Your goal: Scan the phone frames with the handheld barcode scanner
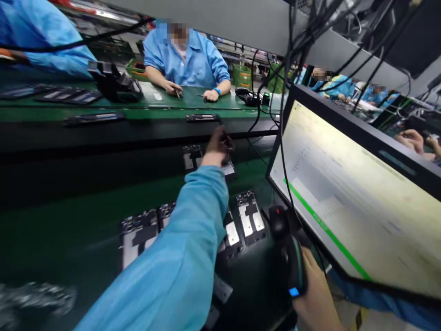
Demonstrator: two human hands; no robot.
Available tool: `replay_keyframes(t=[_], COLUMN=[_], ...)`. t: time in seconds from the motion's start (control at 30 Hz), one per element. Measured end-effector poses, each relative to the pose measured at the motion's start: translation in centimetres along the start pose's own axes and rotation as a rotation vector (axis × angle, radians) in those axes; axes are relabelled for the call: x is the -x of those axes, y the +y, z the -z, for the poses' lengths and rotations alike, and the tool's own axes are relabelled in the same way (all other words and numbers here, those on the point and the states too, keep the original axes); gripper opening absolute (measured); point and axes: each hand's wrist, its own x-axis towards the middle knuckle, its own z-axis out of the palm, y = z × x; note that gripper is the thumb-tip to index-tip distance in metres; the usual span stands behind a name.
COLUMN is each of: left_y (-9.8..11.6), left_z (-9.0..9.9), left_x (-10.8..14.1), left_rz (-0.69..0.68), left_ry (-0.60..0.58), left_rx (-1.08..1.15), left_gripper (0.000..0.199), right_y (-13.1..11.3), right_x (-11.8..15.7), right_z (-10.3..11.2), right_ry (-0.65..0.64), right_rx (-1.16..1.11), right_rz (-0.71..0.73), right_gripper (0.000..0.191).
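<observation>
Gripping a scanner (296,269), the right hand (315,292) flanks the monitor (354,197)

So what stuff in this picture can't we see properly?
All in the head view:
- Left hand: blurred, so I can't tell whether it holds anything.
- Flat device parts in the near row: the blue sleeve covers some.
- Right hand: the black handheld device hides some fingers.
- Screen: its small words are too blurry to read.
- Shiny crumpled thing: blurred, and cut off by the left edge.
</observation>
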Motion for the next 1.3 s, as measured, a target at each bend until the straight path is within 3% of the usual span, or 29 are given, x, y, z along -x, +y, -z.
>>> replay_keyframes(t=[0.07,0.2,0.33,0.43,0.77,0.87,1.07,1.2,1.3], left_y=[3.5,8.1,9.5,9.3,8.1,7.4,5.4,5.0,5.4], left_z=[2.5,5.9,7.0,6.8,7.0,7.5,7.7,7.3,6.8], left_x=[2.8,10.3,17.3,20.3,25.9,26.3,26.3,27.3,28.4], left_rz=[0.051,0.082,0.185,0.199,0.252,0.268,0.271,0.306,0.299], left_ry=[0.002,-0.142,-0.231,-0.231,-0.183,-0.138,-0.023,-0.03,-0.019], left_rx=[0.166,0.523,0.711,0.739,0.721,0.71,0.557,0.516,0.504], left_gripper=[0.046,0.051,0.056,0.051,0.039,0.046,0.022,0.023,0.024], right_y=[-1.9,-4.2,-4.2,-3.5,-2.5,-1.3,1.0,-1.3,-5.6], right_x=[-0.5,-4.3,-6.0,-5.8,-5.9,-4.6,-0.6,2.2,3.7], right_z=[-0.4,-1.4,-2.3,-2.7,-2.1,-1.6,-0.7,-2.1,-3.6], right_ry=[0.057,0.168,0.224,0.247,0.349,0.355,0.367,0.385,0.381], right_rx=[0.236,0.624,0.642,0.624,0.581,0.569,0.546,0.471,0.11], right_rz=[-0.013,-0.003,0.011,-0.004,-0.082,-0.088,-0.087,-0.003,0.203], right_gripper=[0.058,0.041,0.036,0.036,0.037,0.033,0.032,0.039,0.049])
